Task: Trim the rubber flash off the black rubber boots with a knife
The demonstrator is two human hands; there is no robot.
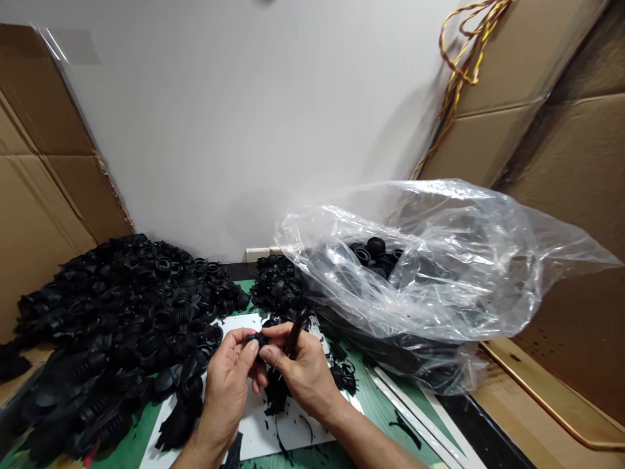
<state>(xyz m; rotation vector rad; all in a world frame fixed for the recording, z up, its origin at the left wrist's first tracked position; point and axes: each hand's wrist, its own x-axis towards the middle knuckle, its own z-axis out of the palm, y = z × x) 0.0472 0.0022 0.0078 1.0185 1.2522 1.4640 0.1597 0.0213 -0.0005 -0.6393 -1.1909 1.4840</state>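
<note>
Near the bottom middle, my left hand [229, 374] pinches a small black rubber part [258, 338] between thumb and fingers. My right hand [305, 368] meets it from the other side, its thumb and forefinger at the same part. A dark slender tool [295, 333] stands up out of my right hand, held in its curled fingers; its lower end is hard to make out. Beneath both hands lies a white sheet [254, 435] strewn with thin black scraps.
Black ribbed rubber parts [146, 293] are heaped at the left. Black scraps [278, 283] lie behind the hands. A clear plastic bag [439, 293] with black parts stands at the right, near white strips [415, 410]. Cardboard [53, 150] flanks the green surface [381, 397].
</note>
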